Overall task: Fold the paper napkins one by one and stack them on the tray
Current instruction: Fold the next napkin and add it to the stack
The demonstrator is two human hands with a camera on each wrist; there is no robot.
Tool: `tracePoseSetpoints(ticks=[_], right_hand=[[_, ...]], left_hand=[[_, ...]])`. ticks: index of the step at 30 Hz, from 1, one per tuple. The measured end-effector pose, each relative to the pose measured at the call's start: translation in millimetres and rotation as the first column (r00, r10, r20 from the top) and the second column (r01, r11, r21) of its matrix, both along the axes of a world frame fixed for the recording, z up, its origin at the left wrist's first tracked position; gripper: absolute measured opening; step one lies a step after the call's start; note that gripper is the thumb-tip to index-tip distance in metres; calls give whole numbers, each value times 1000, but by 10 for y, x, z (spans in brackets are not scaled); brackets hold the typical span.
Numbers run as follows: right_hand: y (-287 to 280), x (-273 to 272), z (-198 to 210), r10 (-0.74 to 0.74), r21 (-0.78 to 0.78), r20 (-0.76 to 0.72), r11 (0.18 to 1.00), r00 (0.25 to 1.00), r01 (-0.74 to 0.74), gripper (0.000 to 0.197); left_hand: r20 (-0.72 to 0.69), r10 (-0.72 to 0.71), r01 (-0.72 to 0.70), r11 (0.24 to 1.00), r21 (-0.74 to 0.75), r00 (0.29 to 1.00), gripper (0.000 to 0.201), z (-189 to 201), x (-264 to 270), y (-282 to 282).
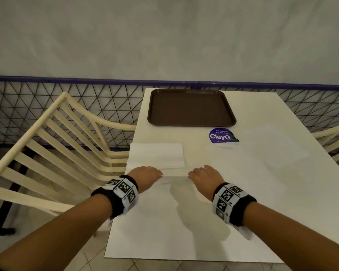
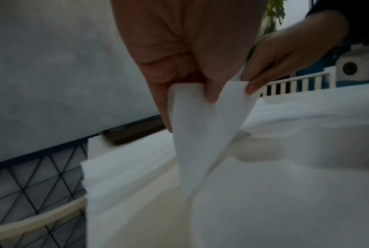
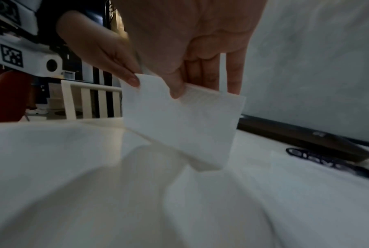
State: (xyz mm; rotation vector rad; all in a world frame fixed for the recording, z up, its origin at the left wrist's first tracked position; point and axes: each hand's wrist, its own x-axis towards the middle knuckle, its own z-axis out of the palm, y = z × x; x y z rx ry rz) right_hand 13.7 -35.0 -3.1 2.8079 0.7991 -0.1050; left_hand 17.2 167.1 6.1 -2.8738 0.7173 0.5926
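Observation:
A white paper napkin (image 1: 174, 178) is held up off the table between both hands. My left hand (image 1: 148, 176) pinches its left end and my right hand (image 1: 203, 176) pinches its right end. In the left wrist view the napkin (image 2: 196, 134) hangs folded from thumb and fingers. In the right wrist view the napkin (image 3: 183, 124) hangs down as a flat panel under my thumb. A stack of white napkins (image 1: 157, 155) lies just beyond the hands. The brown tray (image 1: 191, 108) sits at the far end of the table with nothing on it.
The white table (image 1: 243, 192) carries a purple round sticker (image 1: 222, 136) in front of the tray. A cream slatted chair (image 1: 53, 145) stands at the left, another chair (image 1: 337, 145) at the right edge. A wire mesh fence (image 1: 67, 102) runs behind.

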Motion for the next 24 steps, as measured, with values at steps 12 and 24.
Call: tracePoseSetpoints(ticks=[12,24], right_hand=[[563,875,690,-183,210,15,962,983,176,45],[655,656,-50,-161,65,-265,981,951,185,53]], left_hand=[[263,123,-131,991,12,957,44,739,662,577],[71,23,-30,995,90,997,63,-338,579,633]])
